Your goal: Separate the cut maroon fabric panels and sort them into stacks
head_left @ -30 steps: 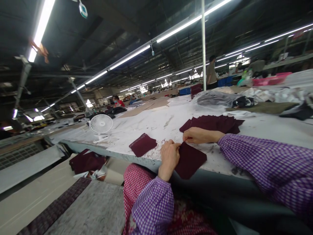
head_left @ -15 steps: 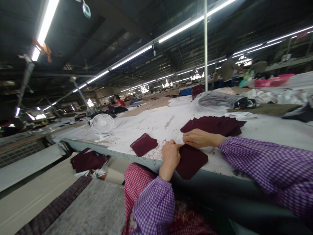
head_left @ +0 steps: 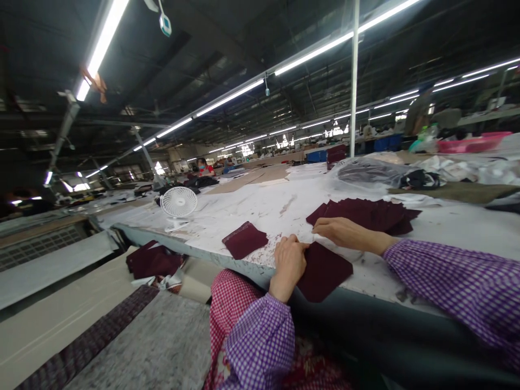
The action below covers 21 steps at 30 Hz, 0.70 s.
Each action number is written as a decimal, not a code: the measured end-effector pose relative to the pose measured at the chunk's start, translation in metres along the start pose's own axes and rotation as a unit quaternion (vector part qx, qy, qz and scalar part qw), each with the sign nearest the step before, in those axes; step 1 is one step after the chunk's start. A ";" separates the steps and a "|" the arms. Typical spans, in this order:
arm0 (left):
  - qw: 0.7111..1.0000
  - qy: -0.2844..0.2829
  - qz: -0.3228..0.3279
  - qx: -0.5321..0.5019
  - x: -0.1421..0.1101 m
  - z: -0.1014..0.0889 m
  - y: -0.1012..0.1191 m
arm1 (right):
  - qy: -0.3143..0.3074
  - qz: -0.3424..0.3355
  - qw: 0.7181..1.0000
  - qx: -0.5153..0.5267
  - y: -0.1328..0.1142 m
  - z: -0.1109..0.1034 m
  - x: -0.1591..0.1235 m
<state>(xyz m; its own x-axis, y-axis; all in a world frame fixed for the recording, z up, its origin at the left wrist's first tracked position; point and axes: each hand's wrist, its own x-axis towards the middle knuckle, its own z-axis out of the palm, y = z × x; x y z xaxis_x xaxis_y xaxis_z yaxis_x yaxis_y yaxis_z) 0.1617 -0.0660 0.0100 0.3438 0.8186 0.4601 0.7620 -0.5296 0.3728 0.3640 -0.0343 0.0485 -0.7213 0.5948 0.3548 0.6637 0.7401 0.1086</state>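
A dark maroon fabric piece with angled corners lies at the table's front edge, its lower part hanging over. My left hand is closed at its left upper edge, fingers and thumb gripping the fabric there. Just beyond it, my right hand has its fingers pinched together, tips low over the tabletop. Whatever those fingertips hold, if anything, is too small to see. Behind the right hand spreads a fanned pile of maroon fabric pieces. A smaller maroon stack with a speckled strip along its top lies to the left.
A white fan stands on the white-covered table. Below the edge at left, more maroon fabric rests on a lower surface. Clear plastic bags and a pink basin sit at the right. Other people are in the background.
My right hand has drawn slightly away from the left hand, opening a gap between their fingertips. My left hand stays on the fabric piece. The whole view has shifted a little.
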 end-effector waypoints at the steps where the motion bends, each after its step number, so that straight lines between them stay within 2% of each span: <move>1: 1.000 0.002 -0.003 0.000 0.000 0.000 0.000 | 0.010 0.001 0.999 0.033 -0.003 -0.002 0.002; 4: 1.000 -0.005 -0.008 0.005 0.001 -0.002 0.000 | -0.009 -0.006 0.997 0.082 -0.015 -0.005 0.005; 8: 0.999 -0.029 -0.010 -0.020 0.002 -0.011 -0.009 | -0.049 0.006 0.996 0.072 -0.024 -0.004 0.002; 13: 0.997 -0.013 -0.054 -0.056 -0.005 -0.024 -0.026 | -0.051 -0.013 0.996 0.078 -0.024 -0.006 -0.001; 21: 0.997 0.000 -0.025 -0.075 -0.009 -0.021 -0.034 | -0.109 -0.040 0.993 0.024 -0.032 -0.012 -0.003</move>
<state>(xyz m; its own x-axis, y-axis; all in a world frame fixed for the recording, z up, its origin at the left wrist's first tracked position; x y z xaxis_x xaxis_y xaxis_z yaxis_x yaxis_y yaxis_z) 0.1208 -0.0598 0.0106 0.3077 0.8442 0.4389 0.6870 -0.5163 0.5113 0.3470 -0.0639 0.0549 -0.8006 0.5835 0.1365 0.5960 0.7988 0.0815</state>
